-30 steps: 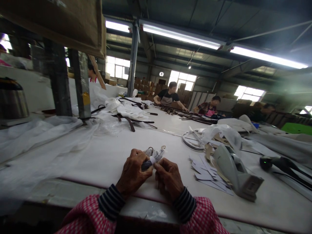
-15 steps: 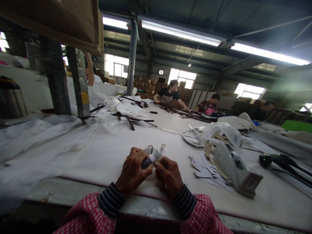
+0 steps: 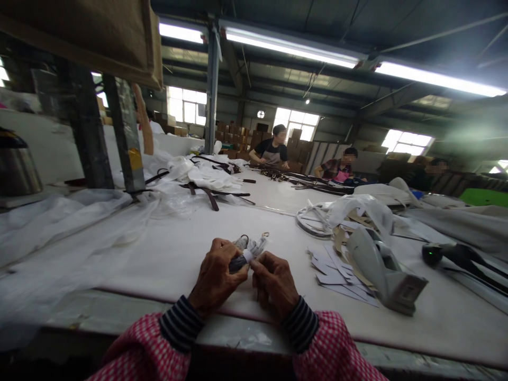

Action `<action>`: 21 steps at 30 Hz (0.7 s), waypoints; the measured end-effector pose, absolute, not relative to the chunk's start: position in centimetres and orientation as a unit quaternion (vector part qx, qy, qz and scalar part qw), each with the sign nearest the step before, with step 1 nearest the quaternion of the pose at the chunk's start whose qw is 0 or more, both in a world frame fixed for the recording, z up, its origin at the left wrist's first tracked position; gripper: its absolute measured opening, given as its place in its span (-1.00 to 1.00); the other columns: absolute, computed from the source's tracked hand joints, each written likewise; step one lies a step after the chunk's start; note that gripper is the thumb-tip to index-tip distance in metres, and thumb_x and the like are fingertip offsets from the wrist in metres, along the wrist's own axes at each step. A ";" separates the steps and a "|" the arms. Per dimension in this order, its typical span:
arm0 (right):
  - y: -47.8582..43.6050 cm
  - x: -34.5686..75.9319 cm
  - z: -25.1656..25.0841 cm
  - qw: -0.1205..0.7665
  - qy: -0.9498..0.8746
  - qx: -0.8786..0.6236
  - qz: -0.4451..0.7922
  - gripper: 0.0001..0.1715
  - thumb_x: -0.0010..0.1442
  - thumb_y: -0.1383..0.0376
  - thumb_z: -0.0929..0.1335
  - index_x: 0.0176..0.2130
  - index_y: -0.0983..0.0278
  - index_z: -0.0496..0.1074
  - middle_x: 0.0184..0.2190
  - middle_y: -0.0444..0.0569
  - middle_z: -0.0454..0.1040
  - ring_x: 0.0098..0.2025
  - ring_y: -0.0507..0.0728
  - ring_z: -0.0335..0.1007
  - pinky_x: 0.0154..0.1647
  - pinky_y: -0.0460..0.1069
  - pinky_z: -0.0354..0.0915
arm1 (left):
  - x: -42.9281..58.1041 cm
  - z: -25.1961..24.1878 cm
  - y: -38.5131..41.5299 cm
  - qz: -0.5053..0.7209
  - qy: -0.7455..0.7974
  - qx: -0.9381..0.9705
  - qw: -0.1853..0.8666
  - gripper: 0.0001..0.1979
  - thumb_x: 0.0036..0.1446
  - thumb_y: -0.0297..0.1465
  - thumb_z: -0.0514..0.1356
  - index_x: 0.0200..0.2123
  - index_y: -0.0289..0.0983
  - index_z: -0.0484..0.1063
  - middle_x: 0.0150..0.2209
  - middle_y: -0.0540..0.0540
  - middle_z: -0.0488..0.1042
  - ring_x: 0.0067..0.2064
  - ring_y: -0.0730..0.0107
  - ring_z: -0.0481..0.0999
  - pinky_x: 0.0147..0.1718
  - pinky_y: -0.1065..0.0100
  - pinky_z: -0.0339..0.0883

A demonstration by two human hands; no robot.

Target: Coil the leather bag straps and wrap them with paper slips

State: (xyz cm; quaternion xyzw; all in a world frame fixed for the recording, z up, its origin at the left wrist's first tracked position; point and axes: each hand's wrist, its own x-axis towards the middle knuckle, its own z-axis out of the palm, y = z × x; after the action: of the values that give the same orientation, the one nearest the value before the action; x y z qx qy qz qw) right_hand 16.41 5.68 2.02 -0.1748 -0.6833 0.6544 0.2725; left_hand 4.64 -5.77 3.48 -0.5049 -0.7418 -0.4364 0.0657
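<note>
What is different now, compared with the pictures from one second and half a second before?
Almost nothing moved. The left hand still grips the small bundle, and the right hand still pinches its white wrap. Far off, a person in a dark top has drawn an outstretched arm back in. The paper pieces and the grey tool lie as before.

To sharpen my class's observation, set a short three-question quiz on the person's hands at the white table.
1. True or false: the left hand and the right hand both hold the grey bundle with a white band.
2. The flat white card pieces lie: A, on the white table right of the hands; B, in the left hand; C, left of the hands.
3. Fill in: the pink checked sleeves end in dark ____ cuffs.
Key: 1 true; 2 A; 3 striped.
</note>
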 end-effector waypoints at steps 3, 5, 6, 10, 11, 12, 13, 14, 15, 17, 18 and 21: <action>5.6 16.4 2.1 0.270 -0.681 -0.176 0.657 -0.55 0.12 -0.01 0.45 -0.44 0.29 0.34 -0.69 -0.18 0.41 -0.79 -0.07 0.16 -0.81 -0.19 0.04 | 4.7 3.6 -5.8 -0.434 -0.742 -0.506 0.067 -0.92 0.05 -0.46 0.24 -0.32 -0.23 0.46 -0.25 -0.12 0.42 -0.05 0.12 0.40 -0.10 0.15 0.40; 5.5 16.5 2.2 0.268 -0.679 -0.179 0.660 -0.55 0.11 -0.01 0.45 -0.44 0.29 0.33 -0.69 -0.19 0.40 -0.80 -0.07 0.15 -0.82 -0.19 0.03 | 4.7 3.8 -5.9 -0.434 -0.743 -0.505 0.066 -0.93 0.06 -0.46 0.23 -0.33 -0.23 0.45 -0.26 -0.12 0.43 -0.05 0.13 0.40 -0.10 0.16 0.40; 5.4 16.5 2.3 0.267 -0.678 -0.181 0.660 -0.54 0.11 -0.02 0.45 -0.44 0.29 0.33 -0.69 -0.19 0.40 -0.80 -0.07 0.15 -0.83 -0.19 0.03 | 4.8 3.8 -5.9 -0.434 -0.743 -0.505 0.065 -0.93 0.06 -0.46 0.23 -0.33 -0.23 0.45 -0.26 -0.12 0.43 -0.05 0.13 0.40 -0.11 0.16 0.40; 5.4 16.5 2.3 0.268 -0.676 -0.181 0.662 -0.53 0.10 -0.04 0.45 -0.45 0.29 0.33 -0.69 -0.19 0.40 -0.80 -0.08 0.15 -0.82 -0.19 0.03 | 4.8 3.9 -5.9 -0.435 -0.743 -0.504 0.064 -0.93 0.05 -0.47 0.23 -0.34 -0.23 0.45 -0.26 -0.12 0.43 -0.05 0.13 0.40 -0.10 0.15 0.40; 5.4 16.5 2.2 0.268 -0.677 -0.181 0.662 -0.53 0.10 -0.03 0.45 -0.45 0.29 0.33 -0.70 -0.19 0.40 -0.80 -0.08 0.15 -0.82 -0.19 0.03 | 4.8 3.9 -5.9 -0.436 -0.743 -0.504 0.063 -0.93 0.05 -0.47 0.23 -0.34 -0.23 0.45 -0.26 -0.12 0.43 -0.05 0.12 0.40 -0.10 0.15 0.40; 5.5 16.5 2.2 0.268 -0.677 -0.181 0.661 -0.53 0.11 -0.03 0.45 -0.45 0.29 0.34 -0.69 -0.19 0.40 -0.80 -0.08 0.15 -0.82 -0.19 0.03 | 4.8 3.9 -5.9 -0.436 -0.744 -0.502 0.062 -0.93 0.04 -0.47 0.23 -0.34 -0.23 0.45 -0.25 -0.12 0.43 -0.05 0.12 0.40 -0.10 0.15 0.40; 5.5 16.5 2.2 0.269 -0.679 -0.181 0.658 -0.54 0.11 -0.02 0.45 -0.45 0.29 0.34 -0.69 -0.19 0.40 -0.80 -0.08 0.15 -0.81 -0.19 0.03 | 4.8 3.9 -5.9 -0.437 -0.744 -0.502 0.061 -0.92 0.04 -0.48 0.23 -0.33 -0.24 0.45 -0.26 -0.13 0.43 -0.05 0.12 0.40 -0.10 0.15 0.40; 5.5 16.5 2.2 0.269 -0.681 -0.181 0.656 -0.54 0.12 -0.02 0.45 -0.45 0.29 0.34 -0.69 -0.19 0.40 -0.79 -0.08 0.15 -0.81 -0.19 0.03 | 4.8 3.9 -5.9 -0.437 -0.744 -0.502 0.061 -0.92 0.04 -0.48 0.23 -0.33 -0.24 0.45 -0.26 -0.13 0.43 -0.05 0.11 0.40 -0.11 0.15 0.40; 5.5 16.5 2.2 0.270 -0.683 -0.181 0.654 -0.54 0.12 -0.02 0.45 -0.45 0.29 0.34 -0.69 -0.18 0.41 -0.79 -0.08 0.16 -0.80 -0.19 0.03 | 4.8 3.8 -5.9 -0.437 -0.743 -0.503 0.062 -0.92 0.04 -0.48 0.23 -0.33 -0.24 0.45 -0.26 -0.13 0.43 -0.04 0.11 0.39 -0.10 0.15 0.40; 5.5 16.5 2.2 0.268 -0.686 -0.182 0.652 -0.55 0.13 -0.02 0.45 -0.44 0.29 0.34 -0.69 -0.18 0.41 -0.79 -0.08 0.17 -0.80 -0.19 0.04 | 4.8 3.8 -6.0 -0.438 -0.742 -0.504 0.062 -0.92 0.05 -0.48 0.23 -0.32 -0.24 0.45 -0.25 -0.12 0.43 -0.04 0.11 0.39 -0.09 0.14 0.39; 5.5 16.5 2.2 0.268 -0.686 -0.182 0.652 -0.55 0.13 -0.02 0.44 -0.44 0.29 0.33 -0.69 -0.18 0.41 -0.79 -0.08 0.17 -0.80 -0.19 0.04 | 4.8 3.8 -6.1 -0.438 -0.742 -0.504 0.061 -0.92 0.05 -0.48 0.23 -0.32 -0.24 0.45 -0.25 -0.12 0.43 -0.04 0.11 0.39 -0.09 0.14 0.39; 5.4 16.5 2.2 0.268 -0.684 -0.179 0.655 -0.55 0.13 -0.01 0.44 -0.44 0.29 0.33 -0.69 -0.18 0.41 -0.79 -0.08 0.16 -0.80 -0.19 0.04 | 4.8 3.7 -6.1 -0.440 -0.742 -0.503 0.059 -0.92 0.05 -0.48 0.23 -0.33 -0.24 0.45 -0.25 -0.12 0.42 -0.05 0.12 0.40 -0.09 0.14 0.39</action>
State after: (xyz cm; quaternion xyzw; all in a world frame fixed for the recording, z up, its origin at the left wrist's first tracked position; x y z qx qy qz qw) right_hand 16.52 5.44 2.23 -0.1790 -0.6836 0.6548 0.2679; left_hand 4.82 -6.13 3.73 -0.5029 -0.7415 -0.4401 0.0591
